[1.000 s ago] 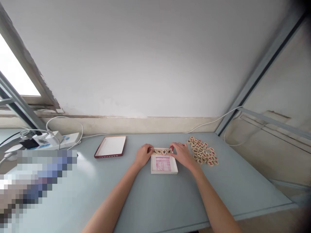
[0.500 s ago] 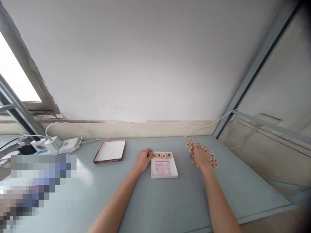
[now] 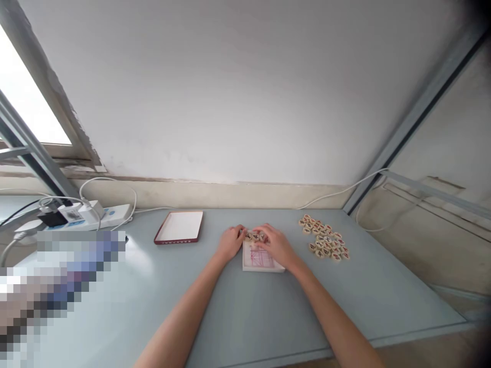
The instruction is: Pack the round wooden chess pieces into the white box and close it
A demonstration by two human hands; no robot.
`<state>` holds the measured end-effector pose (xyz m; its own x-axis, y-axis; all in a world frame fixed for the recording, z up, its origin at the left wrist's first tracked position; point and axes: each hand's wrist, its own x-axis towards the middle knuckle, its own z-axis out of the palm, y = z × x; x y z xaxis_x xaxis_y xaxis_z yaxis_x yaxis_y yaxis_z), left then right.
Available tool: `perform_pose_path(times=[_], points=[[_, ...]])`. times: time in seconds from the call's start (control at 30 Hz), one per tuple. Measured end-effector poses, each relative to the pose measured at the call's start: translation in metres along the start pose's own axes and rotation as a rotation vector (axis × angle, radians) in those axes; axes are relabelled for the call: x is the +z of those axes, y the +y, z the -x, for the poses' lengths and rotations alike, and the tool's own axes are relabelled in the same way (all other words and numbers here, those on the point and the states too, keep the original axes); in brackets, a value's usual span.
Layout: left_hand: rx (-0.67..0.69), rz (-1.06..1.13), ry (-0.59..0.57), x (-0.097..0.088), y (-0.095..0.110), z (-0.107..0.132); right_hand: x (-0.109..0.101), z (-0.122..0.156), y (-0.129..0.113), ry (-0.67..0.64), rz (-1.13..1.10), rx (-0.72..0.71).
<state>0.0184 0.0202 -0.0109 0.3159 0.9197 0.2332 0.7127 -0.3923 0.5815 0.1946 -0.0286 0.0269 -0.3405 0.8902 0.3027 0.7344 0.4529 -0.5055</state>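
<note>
You are working with both bare hands at a shallow, white, square-cornered open box [image 3: 263, 269], which is resting on the smooth blue-grey worktop [image 3: 230, 317] directly in front of you. Your left hand [image 3: 230, 243] is curling its fingers at the far left corner of the box; whether they are pinching the wall or only touching it, you cannot tell from this angle. Your right hand [image 3: 276, 246] is reaching over the box's right side, its thumb and fingers bending around the right end of a row of round, pale wooden pieces with black characters [image 3: 255, 236]. The hand is hiding that end of the row, so it is unclear whether the fingers are closing on a piece. Your two hands are staying apart, with the visible pieces showing between them. The row is lying along the box's far wall, and a pink line drawing [image 3: 263, 257] is showing on the floor nearer you.

To the right of the box, a loose cluster of round, pale pieces with red and black characters [image 3: 328, 240] is lying on the worktop. Well to the left, a shallow dark-red tray with a white inside [image 3: 178, 241] is sitting open side up, and beyond it a white power strip [image 3: 117, 214] is carrying several plugs.
</note>
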Motion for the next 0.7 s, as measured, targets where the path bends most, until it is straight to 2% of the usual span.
perform_pose_path(times=[0.1, 0.23, 0.37, 0.57, 0.7], points=[[0.008, 0.009, -0.024, -0.003, 0.001, 0.001, 0.012, 0.001, -0.007, -0.030, 0.022, -0.053], [0.005, 0.012, -0.050, -0.007, 0.004, 0.002, 0.005, 0.003, 0.001, -0.045, -0.011, -0.030], [0.017, -0.005, -0.076, -0.010, 0.007, 0.003, 0.005, 0.003, 0.002, -0.099, 0.005, -0.112], [0.025, 0.008, -0.168, -0.018, 0.005, 0.003, 0.018, 0.000, -0.002, -0.069, 0.087, -0.105], [0.028, 0.032, -0.255, -0.024, 0.001, 0.002, 0.004, -0.001, 0.007, -0.034, 0.122, -0.068]])
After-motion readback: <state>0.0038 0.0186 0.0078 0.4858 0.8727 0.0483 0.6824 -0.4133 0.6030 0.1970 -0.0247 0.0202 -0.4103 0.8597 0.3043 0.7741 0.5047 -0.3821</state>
